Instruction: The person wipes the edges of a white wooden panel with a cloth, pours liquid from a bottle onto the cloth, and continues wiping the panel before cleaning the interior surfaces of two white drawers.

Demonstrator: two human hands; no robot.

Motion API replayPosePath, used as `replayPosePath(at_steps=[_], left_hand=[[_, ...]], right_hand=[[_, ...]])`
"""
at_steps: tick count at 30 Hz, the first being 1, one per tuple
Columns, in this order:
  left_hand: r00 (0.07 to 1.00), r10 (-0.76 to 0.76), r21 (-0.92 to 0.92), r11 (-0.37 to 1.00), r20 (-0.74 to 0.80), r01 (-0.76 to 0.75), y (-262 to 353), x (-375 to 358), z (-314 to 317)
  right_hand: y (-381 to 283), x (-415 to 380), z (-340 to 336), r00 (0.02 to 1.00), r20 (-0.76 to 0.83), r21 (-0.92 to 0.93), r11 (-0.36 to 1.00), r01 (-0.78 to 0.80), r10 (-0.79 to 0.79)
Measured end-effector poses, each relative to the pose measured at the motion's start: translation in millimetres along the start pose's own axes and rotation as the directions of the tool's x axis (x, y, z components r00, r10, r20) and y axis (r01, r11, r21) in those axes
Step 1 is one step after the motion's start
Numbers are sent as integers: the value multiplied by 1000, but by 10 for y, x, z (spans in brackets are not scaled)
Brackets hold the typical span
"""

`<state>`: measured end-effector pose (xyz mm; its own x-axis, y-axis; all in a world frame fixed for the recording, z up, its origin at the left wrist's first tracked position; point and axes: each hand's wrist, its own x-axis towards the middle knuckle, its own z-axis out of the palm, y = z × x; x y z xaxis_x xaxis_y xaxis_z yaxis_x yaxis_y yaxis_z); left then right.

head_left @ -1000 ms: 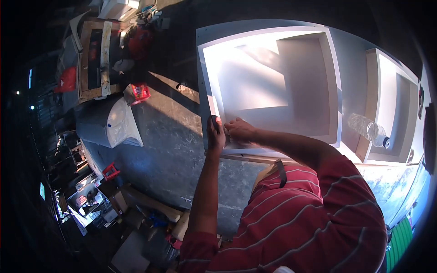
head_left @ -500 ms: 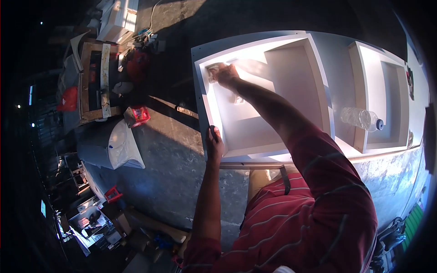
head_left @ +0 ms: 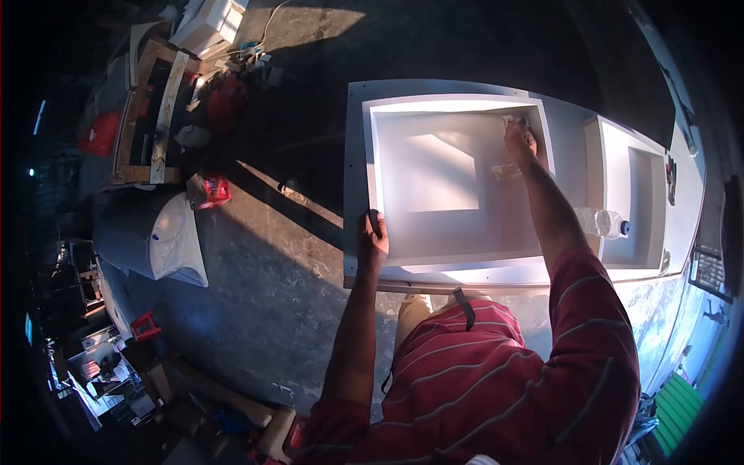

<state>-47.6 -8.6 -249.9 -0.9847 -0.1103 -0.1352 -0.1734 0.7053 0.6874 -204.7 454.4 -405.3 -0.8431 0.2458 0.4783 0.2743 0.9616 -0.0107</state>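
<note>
My right hand (head_left: 521,141) is closed on a crumpled pale cloth (head_left: 508,122) in the far right inner corner of a white open box (head_left: 434,232). A blurred reflection of hand and cloth shows on the box's glossy bottom. At the box's left wall, my left hand (head_left: 372,242) is closed around a small black object (head_left: 375,223) that I cannot identify, resting at the rim. To the right, a clear plastic bottle (head_left: 601,222) with a dark blue cap lies on its side across the wall of a smaller white box (head_left: 597,167).
Both boxes sit on a long white panel (head_left: 356,155). Beyond its left edge, a wooden frame (head_left: 160,132), a red packet (head_left: 213,191) and a white curved piece (head_left: 174,244) are on the concrete floor. A red stool (head_left: 145,326) stands farther off.
My right hand has carried the cloth from the box's far left corner to its far right corner. The left hand stays at the left rim. The camera view has shifted somewhat.
</note>
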Motion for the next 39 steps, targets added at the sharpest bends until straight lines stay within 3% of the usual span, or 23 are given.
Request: replayPosePath(at_steps=[1, 3, 5, 7, 8, 9, 10, 12, 13, 15, 16, 18, 20, 21, 22, 24, 25, 27, 28, 32, 34, 38, 39], left_hand=[[1000, -10, -6, 1000, 2, 10, -33, -17, 34], [996, 41, 4, 999, -77, -41, -129, -1, 124], [999, 21, -2, 1000, -39, -22, -13, -3, 30], [1000, -2, -13, 1000, -6, 1, -12, -36, 29], [1000, 29, -17, 999, -7, -29, -59, -16, 61], [998, 62, -21, 998, -11, -62, -86, 14, 72], [998, 60, -18, 998, -16, -60, -87, 11, 58], [998, 47, -23, 999, 42, -47, -56, 12, 22], [998, 42, -23, 999, 50, -40, -50, 14, 16], [998, 26, -28, 999, 54, -25, 3, 11, -16], [998, 15, -35, 999, 64, -13, 8, 0, -20], [997, 10, -29, 1000, 73, -8, -6, 2, -17], [997, 30, -33, 999, 76, -28, -4, -5, -25], [997, 24, -33, 999, 79, -22, -17, -10, -25], [993, 5, -45, 999, 115, 1, -51, 0, -18], [989, -2, -50, 999, 147, 10, -75, 49, -10], [995, 78, -50, 996, 64, -75, -74, 47, 0], [986, 164, -47, 985, -13, -165, -71, 21, 17], [990, 143, -41, 989, -1, -142, -76, 18, 10], [994, 112, -39, 993, -8, -112, -33, 32, -14], [996, 95, -34, 995, -3, -95, -81, 44, 8], [999, 37, 27, 999, -10, -37, -85, -4, 37], [996, -47, 25, 999, 69, 45, -69, -2, 7]], right_hand=[[-101, 45, -82, 1000, 6, -3, 1000, 10, -10], [-703, 225, -527, 913, 359, -32, 980, -196, 194], [-1425, 161, -863, 896, 393, 21, 972, -234, 207], [-2028, -125, -1199, 952, 245, 235, 964, 124, -182], [-2193, -368, -870, 851, 102, 85, 857, 509, -516], [-2439, -329, -1338, 809, 243, 504, 782, 366, -536], [-2614, -307, -1484, 770, 253, 584, 727, 360, -585], [-2804, -227, -1423, 914, 224, 844, 537, -8, -338], [-2733, -4, -1689, 970, -16, 628, 752, 198, -243], [-2605, 352, -1749, 991, 133, 612, 786, -83, 1], [-2570, 445, -1564, 994, -9, 663, 745, -77, 110], [-2625, 437, -1299, 997, 74, 525, 849, -57, 21], [-2906, 435, -1348, 994, 17, 663, 745, 67, -105], [-3055, 457, -1363, 928, 277, 545, 836, 63, -250], [-3231, 406, -1385, 970, 95, 691, 716, 98, -224], [-3467, 437, -1403, 995, -31, 621, 779, 90, -91], [-3426, 479, -1454, 996, -32, 620, 780, 85, -84], [-3226, 571, -1599, 855, 432, 538, 843, 9, -285], [-3092, 577, -1544, 857, 419, 601, 799, -13, -301], [-2436, 591, -1686, 880, 454, 336, 942, -25, -139], [-2046, 517, -1612, 976, 201, 453, 891, -18, -82], [-1184, 569, -1745, 861, 486, 116, 966, -233, 149], [-948, 579, -1714, 852, 485, 44, 968, -249, 197]])
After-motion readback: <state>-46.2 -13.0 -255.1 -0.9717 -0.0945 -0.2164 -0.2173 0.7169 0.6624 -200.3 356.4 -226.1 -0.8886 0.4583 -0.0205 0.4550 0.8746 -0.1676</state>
